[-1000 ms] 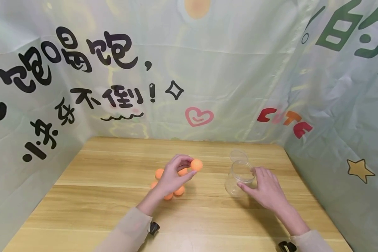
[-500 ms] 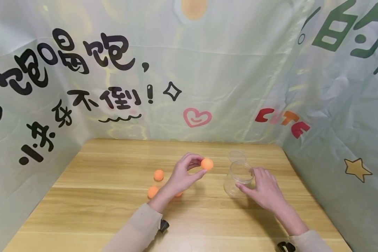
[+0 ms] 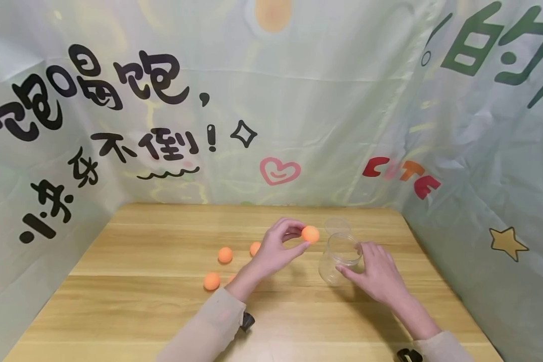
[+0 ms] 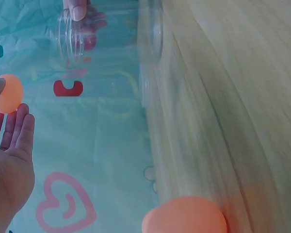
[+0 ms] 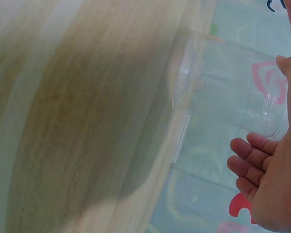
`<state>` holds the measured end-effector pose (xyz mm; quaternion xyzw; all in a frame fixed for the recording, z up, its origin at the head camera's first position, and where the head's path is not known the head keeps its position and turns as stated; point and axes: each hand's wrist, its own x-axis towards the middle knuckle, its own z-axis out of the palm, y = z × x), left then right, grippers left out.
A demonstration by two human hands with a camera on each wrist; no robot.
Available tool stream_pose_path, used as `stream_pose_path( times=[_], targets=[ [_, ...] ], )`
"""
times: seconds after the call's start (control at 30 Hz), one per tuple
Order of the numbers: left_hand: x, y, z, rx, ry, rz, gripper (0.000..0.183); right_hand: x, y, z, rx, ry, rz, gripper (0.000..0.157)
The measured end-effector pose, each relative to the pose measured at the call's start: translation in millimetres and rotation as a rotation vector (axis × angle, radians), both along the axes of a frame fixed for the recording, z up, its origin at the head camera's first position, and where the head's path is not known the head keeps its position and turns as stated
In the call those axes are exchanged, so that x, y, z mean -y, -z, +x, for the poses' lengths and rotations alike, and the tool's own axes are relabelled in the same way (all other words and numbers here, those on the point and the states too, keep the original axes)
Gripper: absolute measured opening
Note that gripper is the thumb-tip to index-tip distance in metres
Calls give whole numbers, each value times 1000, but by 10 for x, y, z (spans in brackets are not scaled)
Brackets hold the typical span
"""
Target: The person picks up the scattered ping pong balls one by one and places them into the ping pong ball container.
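Observation:
Between the thumb and fingers of my left hand (image 3: 275, 253) an orange ping-pong ball (image 3: 310, 234) is pinched above the table, just left of a clear jar. The left wrist view shows the same ball (image 4: 10, 96) at its left edge. The clear jar (image 3: 328, 265) stands upright with its mouth uncovered, and nothing shows inside it. My right hand (image 3: 378, 270) grips the jar near its rim, thumb on the near side and fingers on the far right. In the right wrist view the jar (image 5: 223, 80) lies between thumb and fingers.
Several orange balls lie on the wooden table to the left, among them a front-left ball (image 3: 211, 281) and a rear ball (image 3: 225, 255); my left forearm partly hides others. A clear round lid (image 3: 337, 224) is behind the jar. Printed cloth walls (image 3: 208, 186) enclose the table.
My left hand has carried the pinched ball rightward, nearer to the jar, uncovering some balls on the table. The right hand and jar have hardly moved; the head view has shifted slightly.

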<state>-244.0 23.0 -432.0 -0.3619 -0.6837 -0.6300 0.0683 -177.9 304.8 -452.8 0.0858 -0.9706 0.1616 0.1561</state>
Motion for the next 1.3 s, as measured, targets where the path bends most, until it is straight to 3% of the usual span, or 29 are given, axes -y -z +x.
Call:
stream_pose_path(
  times=[0.3,0.67,1.3],
  targets=[
    [-176,-34,-15,27,10,-38,36,4,13,7,11,5,2,74],
    [-388,-82,-57,-12,43,-99,36,16,5,-4,-9,-4,-3,74],
    [-584,38,-73,-194,11,-296,39,-3,14,-2,-27,-7,2,70]
  ],
)
